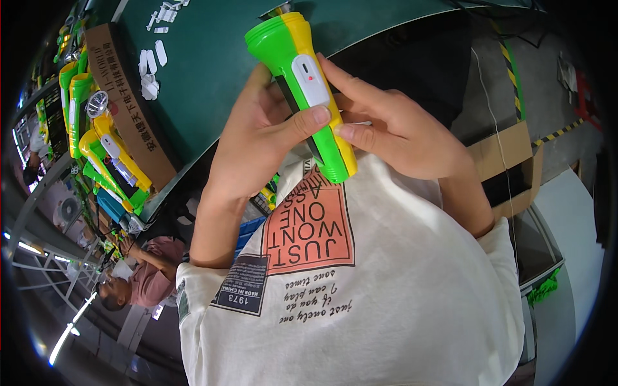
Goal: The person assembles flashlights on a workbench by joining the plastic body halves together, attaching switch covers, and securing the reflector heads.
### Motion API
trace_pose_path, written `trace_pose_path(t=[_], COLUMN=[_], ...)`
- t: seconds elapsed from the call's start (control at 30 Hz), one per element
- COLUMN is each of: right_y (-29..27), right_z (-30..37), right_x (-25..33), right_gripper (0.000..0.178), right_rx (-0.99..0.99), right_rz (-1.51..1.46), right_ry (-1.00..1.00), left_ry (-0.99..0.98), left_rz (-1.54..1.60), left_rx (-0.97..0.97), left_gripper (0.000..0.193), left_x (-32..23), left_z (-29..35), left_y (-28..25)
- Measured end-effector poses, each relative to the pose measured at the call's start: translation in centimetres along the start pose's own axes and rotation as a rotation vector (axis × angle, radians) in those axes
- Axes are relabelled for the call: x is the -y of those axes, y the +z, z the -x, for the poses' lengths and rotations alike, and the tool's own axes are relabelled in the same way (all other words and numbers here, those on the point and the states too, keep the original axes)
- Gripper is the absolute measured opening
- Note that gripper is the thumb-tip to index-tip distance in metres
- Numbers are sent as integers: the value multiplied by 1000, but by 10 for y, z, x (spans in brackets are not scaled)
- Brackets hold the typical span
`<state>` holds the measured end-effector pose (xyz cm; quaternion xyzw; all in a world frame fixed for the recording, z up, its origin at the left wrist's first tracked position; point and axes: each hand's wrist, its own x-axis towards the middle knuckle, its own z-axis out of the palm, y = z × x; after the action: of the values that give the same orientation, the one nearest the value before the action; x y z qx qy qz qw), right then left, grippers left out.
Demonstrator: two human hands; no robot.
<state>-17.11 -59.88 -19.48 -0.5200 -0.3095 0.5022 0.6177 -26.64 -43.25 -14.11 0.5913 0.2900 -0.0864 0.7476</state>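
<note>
I hold a green and yellow plastic flashlight (302, 83) with both hands, close in front of my chest. It has a white switch panel with a small red dot, and its wide head points up and away. My left hand (254, 138) wraps the body from the left, thumb pressed across the handle just below the switch. My right hand (396, 128) grips from the right, fingertips on the yellow side near the tail end. My white printed T-shirt (386, 283) fills the lower part of the view.
A dark green worktable (212, 71) lies ahead, with small white plastic parts (151, 71) on it. At its left edge a long cardboard box (125, 103) holds several more green and yellow flashlights (106, 151). Another person (145, 273) sits at lower left. An open cardboard box (508, 167) stands at right.
</note>
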Motion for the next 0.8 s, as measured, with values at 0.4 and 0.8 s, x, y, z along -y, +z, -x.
trace_pose_path(t=[0.4, 0.8], right_y=[1, 30], right_z=[-2, 9], right_x=[9, 26], right_gripper=[67, 65], right_rx=[19, -218], right_rz=[-345, -139], right_ry=[20, 80], left_ry=[158, 335], left_rz=[81, 285], left_rx=[41, -180], left_gripper=[75, 51], left_x=[22, 55], left_z=[-10, -11], left_y=[-11, -6])
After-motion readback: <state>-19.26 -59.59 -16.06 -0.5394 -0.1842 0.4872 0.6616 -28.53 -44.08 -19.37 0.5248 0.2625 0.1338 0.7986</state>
